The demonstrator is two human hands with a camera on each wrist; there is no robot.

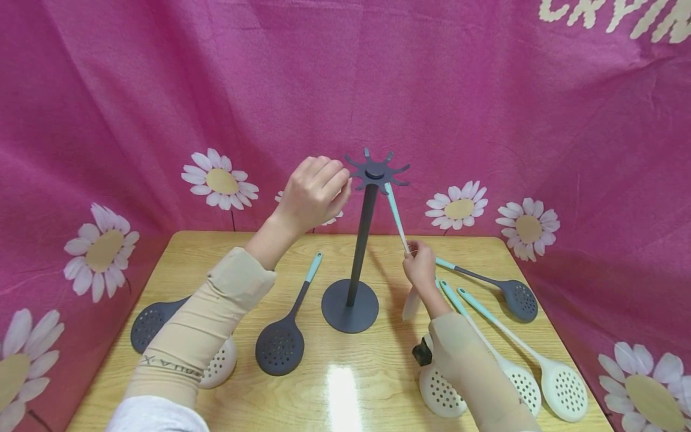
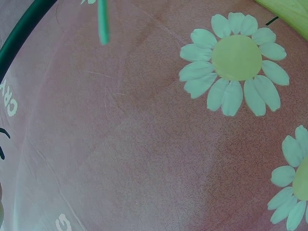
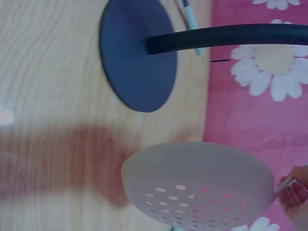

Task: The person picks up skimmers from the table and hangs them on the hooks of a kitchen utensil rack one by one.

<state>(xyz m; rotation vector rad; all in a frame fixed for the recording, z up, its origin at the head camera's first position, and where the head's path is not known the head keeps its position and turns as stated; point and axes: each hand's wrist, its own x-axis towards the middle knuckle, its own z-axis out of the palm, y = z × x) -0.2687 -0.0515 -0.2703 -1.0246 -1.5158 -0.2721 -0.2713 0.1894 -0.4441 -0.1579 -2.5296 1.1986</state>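
A dark utensil stand [image 1: 364, 240] with a star of hooks rises from a round base [image 3: 139, 57]. At its top left, my left hand [image 1: 318, 189] has curled fingers around the end of one hook, partly hidden by the hand. My right hand [image 1: 420, 264] pinches the pale shaft of a white skimmer with a mint handle [image 1: 396, 210]. That handle points up, its end at the front right hook; whether it hangs there is unclear. The skimmer's perforated head [image 3: 197, 180] hangs below, above the table. In the left wrist view the handle's mint end [image 2: 103, 21] shows.
On the wooden table [image 1: 302, 402], a dark skimmer [image 1: 279, 347] lies left of the base. Another dark skimmer [image 1: 148, 327] and a white one [image 1: 220, 363] lie under my left arm. Several white skimmers [image 1: 564, 390] and a dark one [image 1: 520, 300] lie right. A pink cloth [image 1: 302, 78] hangs behind.
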